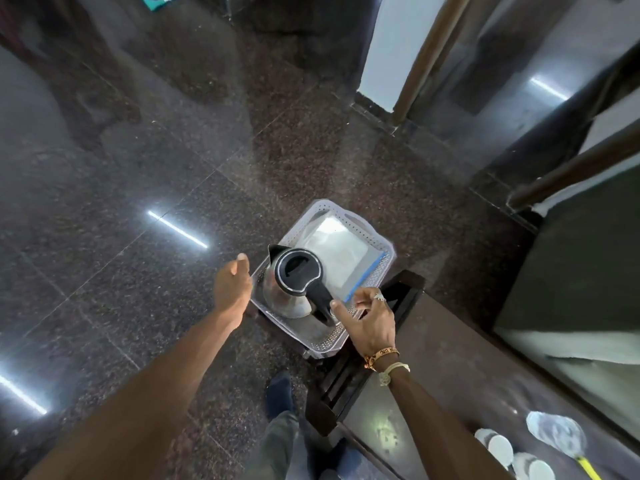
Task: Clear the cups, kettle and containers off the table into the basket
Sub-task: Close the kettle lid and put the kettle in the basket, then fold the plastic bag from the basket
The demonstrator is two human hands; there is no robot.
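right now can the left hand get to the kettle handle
Probably not easily. The left hand sits outside the basket wall by the spout side, while the kettle handle points toward the right hand, whose fingers are already at it. The kettle body lies between.

No legible text, brand, number or sign is present in the head view. The only lettering visible is on the orange wristband (382, 355) worn on the right wrist, at 5 o'clock from the kettle (294, 282): dark characters run along the band, but they are too small and blurred to be read. The kettle lid, the basket (377, 271) and the clear container inside it carry no readable markings.
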